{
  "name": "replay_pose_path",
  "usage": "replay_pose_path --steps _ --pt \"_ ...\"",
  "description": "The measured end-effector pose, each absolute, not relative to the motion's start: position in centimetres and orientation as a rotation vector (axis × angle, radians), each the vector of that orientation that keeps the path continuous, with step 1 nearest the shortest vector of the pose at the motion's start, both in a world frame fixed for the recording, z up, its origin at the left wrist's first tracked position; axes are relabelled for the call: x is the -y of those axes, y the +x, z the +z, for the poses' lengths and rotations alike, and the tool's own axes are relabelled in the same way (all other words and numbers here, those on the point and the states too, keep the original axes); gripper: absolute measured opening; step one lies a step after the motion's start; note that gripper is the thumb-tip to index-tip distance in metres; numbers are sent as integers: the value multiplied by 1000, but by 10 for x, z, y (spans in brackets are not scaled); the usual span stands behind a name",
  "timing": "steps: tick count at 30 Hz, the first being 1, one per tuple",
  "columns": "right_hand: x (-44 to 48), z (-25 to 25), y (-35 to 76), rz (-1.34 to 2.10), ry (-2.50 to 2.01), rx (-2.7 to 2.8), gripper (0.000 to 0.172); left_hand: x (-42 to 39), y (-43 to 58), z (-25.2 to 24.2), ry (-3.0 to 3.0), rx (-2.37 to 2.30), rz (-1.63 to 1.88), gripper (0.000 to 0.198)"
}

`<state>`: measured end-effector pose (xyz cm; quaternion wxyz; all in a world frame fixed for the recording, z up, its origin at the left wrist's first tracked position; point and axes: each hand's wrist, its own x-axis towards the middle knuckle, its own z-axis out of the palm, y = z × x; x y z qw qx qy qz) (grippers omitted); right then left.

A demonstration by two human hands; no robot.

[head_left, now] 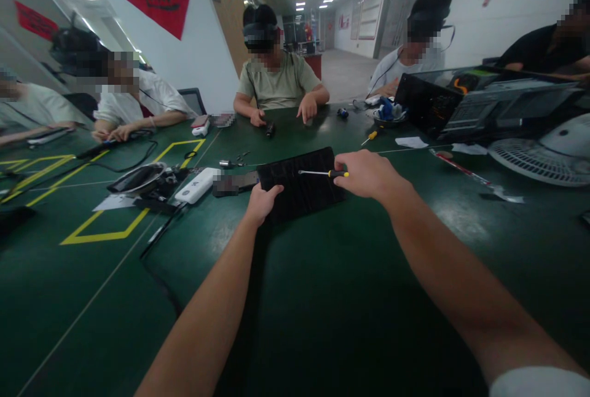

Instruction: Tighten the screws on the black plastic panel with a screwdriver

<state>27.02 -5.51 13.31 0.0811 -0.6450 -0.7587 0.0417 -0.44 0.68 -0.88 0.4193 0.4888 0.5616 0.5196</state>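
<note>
A flat black rectangular device (302,183), like a laptop turned bottom up, lies on the green table (322,298) in front of me. My left hand (262,201) grips its near left edge, fingers curled. My right hand (364,174) is closed on a small screwdriver (322,172) with a yellow and black handle. The metal shaft points left, and its tip rests over the top face of the black device.
A white power strip (199,185), a blurred flat item and tangled cables (147,179) lie to the left. Small screws (242,155) sit beyond the device. A laptop (465,108) and a white fan (548,151) stand at the right. Several people sit around the table.
</note>
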Motion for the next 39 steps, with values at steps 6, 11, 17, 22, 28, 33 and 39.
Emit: replay_pose_path --steps 6,11,17,22,28,33,39 --pt "56 135 270 141 -1929 2264 24 -6 -3 -5 1183 -1423 1290 39" --pt "55 134 270 150 -1949 2266 27 -6 -5 -8 1215 -1397 1291 37" --pt "57 134 269 134 -1950 2273 31 -4 -4 -6 1225 -1407 1292 38" --pt "58 138 268 134 -1976 2269 33 -3 -3 -5 1224 -1407 1300 37" --pt "56 138 267 155 -2031 2285 41 -4 -2 -4 1206 -1409 1299 38" --pt "54 135 266 212 -2039 2323 47 -5 -2 -5 1209 -1409 1308 37" --pt "54 132 267 211 -2000 2312 36 -4 -3 -5 1176 -1379 1307 40"
